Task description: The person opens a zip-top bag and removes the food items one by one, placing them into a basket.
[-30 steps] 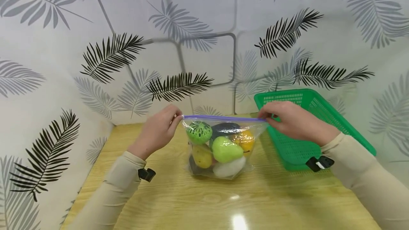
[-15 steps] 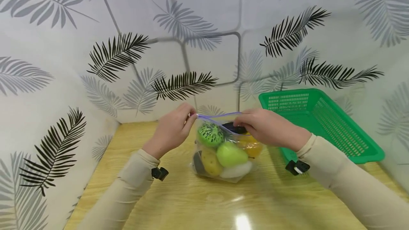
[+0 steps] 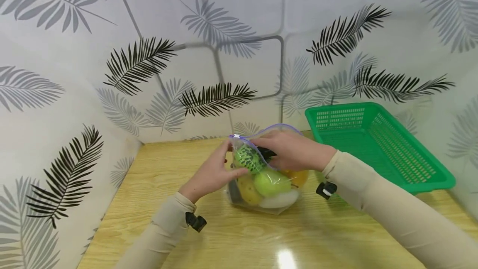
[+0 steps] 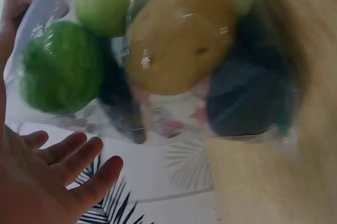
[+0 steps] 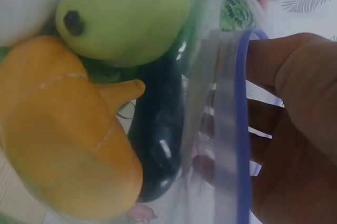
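Note:
A clear zip bag (image 3: pixel 278 210) with a purple zip edge stands on the table, its mouth spread apart. Inside sit a green speckled round fruit (image 3: pixel 248 159), a light green pear (image 3: pixel 272 182), a potato (image 3: pixel 248 190), a white piece (image 3: pixel 280 199) and an orange squash (image 5: pixel 68 140). A dark eggplant (image 5: pixel 158 129) shows behind them. My left hand (image 3: pixel 210 175) lies at the bag's left side, fingers spread behind and thumb in front, as the left wrist view shows. My right hand (image 3: pixel 293 150) reaches into the mouth, its straight fingers (image 5: pixel 258 113) near the eggplant.
A green plastic basket (image 3: pixel 405 152) with perforated walls stands on the table at the right, close behind my right forearm. The wooden table (image 3: pixel 239 240) meets a leaf-patterned wall covering (image 3: pixel 168 11) at the back and left.
Both hands gripped the stretched zip edge a second ago. The right hand has moved left and into the bag as its mouth widened; the left has let go of the corner and lowered beside it.

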`<state>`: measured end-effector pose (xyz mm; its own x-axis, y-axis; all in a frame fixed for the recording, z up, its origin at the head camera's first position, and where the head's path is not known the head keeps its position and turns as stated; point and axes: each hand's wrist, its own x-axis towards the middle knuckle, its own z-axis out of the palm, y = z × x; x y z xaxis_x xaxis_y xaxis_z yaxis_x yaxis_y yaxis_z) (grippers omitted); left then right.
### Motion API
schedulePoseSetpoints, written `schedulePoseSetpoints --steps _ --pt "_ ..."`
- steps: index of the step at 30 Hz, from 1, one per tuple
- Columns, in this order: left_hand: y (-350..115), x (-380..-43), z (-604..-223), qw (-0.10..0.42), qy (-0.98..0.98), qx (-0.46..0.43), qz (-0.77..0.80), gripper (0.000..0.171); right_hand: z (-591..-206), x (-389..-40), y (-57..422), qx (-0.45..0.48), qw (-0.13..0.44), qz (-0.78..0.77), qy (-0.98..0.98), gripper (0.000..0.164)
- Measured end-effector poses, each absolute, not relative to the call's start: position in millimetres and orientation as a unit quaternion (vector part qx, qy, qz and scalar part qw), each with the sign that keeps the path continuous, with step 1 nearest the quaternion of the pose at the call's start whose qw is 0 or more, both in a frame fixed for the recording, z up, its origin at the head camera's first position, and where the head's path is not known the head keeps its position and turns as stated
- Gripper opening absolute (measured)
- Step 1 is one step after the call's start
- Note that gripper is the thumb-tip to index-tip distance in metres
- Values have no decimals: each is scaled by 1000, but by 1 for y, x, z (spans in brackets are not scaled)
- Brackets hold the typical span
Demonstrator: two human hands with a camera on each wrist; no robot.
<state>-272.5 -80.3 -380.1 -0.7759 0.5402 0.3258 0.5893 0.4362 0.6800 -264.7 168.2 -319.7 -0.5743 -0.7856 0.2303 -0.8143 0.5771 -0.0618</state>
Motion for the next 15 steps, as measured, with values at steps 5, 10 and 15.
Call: schedulePoseSetpoints --steps 5,10,15 --pt "-71 -272 -395 -7 -836 -366 -409 88 -323 -265 163 444 86 49 -890 71" --pt "-69 -271 -401 -9 -842 -349 -412 97 -328 -267 156 442 87 34 -892 68" --pt "-68 -270 -407 -14 -825 -362 -434 113 -329 -266 155 450 86 50 -887 71"
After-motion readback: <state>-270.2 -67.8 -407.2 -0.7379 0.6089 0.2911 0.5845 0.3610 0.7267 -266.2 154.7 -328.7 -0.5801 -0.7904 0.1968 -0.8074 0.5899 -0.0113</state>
